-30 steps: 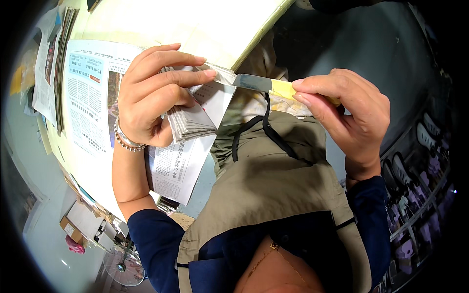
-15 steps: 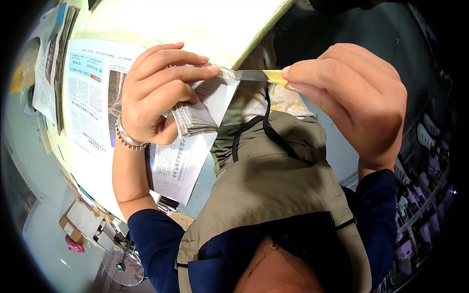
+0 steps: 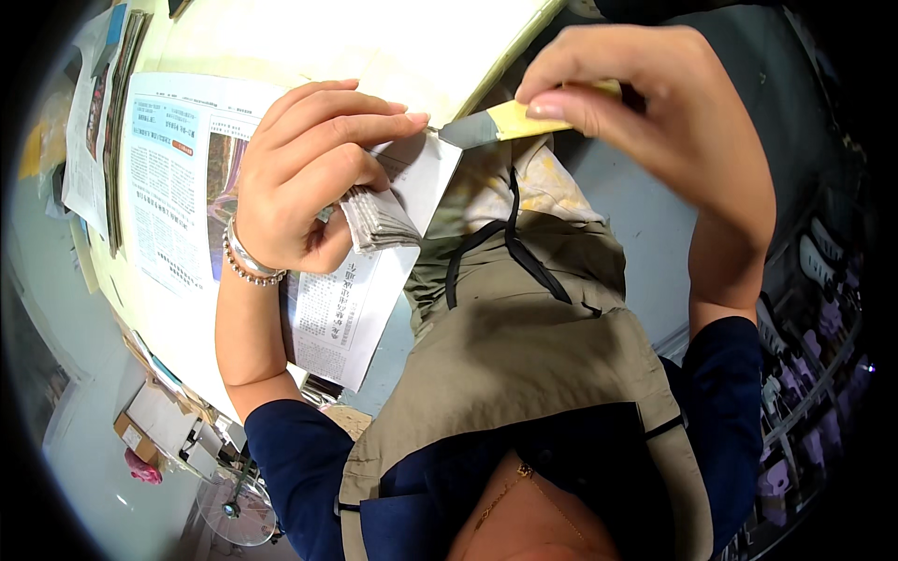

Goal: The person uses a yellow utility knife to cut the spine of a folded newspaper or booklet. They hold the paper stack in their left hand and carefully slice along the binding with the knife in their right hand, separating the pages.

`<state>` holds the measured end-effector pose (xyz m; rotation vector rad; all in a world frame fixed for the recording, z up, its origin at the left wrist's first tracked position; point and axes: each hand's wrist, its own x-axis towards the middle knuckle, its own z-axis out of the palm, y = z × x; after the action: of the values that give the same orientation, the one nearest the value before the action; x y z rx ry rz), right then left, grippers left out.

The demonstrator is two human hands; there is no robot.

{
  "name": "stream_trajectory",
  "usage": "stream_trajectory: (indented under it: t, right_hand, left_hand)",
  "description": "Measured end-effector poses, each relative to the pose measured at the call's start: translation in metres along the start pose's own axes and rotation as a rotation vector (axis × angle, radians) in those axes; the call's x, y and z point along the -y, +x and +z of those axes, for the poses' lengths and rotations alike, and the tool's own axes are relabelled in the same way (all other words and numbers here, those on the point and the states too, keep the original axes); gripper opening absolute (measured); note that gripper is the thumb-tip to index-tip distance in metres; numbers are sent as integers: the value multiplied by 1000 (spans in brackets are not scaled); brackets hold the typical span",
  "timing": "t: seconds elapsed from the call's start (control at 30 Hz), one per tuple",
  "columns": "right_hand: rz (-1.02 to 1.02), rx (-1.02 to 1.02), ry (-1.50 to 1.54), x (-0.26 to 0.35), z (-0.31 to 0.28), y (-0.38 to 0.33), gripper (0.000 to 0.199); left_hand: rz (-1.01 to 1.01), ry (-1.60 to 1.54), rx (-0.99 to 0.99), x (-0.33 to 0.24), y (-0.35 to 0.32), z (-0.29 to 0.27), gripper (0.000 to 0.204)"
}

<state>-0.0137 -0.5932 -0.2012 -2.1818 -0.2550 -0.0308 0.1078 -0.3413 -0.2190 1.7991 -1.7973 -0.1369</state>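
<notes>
My left hand (image 3: 299, 182), a bracelet at its wrist, is closed round a folded grey-white wad (image 3: 382, 221) with layered edges; whether it is paper or cloth I cannot tell. Its fingertips reach out over the table's edge. My right hand (image 3: 669, 112) pinches a scraper (image 3: 524, 120) by its yellow handle. The scraper's dark grey blade slants down to the left, its end close to my left fingertips; I cannot tell whether they touch. Under my left hand and forearm an open newspaper (image 3: 168, 178) lies on the table, one corner hanging past the edge.
The pale yellow table (image 3: 355, 47) stretches away at the upper left. A stack of papers (image 3: 117, 140) stands at its far left. Below it are a cardboard box (image 3: 136, 439) and a fan-like round thing (image 3: 236, 510). Purple and white parts (image 3: 804, 365) hang on a rack at right.
My right hand has moved up and turned, tilting the scraper so its handle rises to the right and more of it shows. My left hand keeps the wad, almost still.
</notes>
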Motion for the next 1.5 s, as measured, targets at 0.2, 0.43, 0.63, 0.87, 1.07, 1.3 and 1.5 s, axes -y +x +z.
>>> stream_trajectory:
  t: [0.2,0.43,0.63,0.87,1.07,1.3,1.5]
  right_hand:
    - [115,300,117,-7,-16,32,20]
    - [104,372,352,-23,2,38,21]
    - [255,343,259,-15,-5,30,18]
    - [65,234,334,-20,14,18,17]
    - [144,248,448,-8,58,-1,16]
    - [60,257,479,30,116,-30,13]
    - [-8,259,596,58,190,-56,15]
  left_hand:
    - [-12,-25,16,0,4,0,17]
    - [16,2,49,7,-3,4,37]
    - [69,-29,57,11,3,3,37]
    - [77,-61,8,9,-1,3,28]
    - [134,-129,-96,14,0,7,18]
    - [-45,-702,-357,25,-23,7,26]
    - [11,-1142,-513,49,-19,34,32]
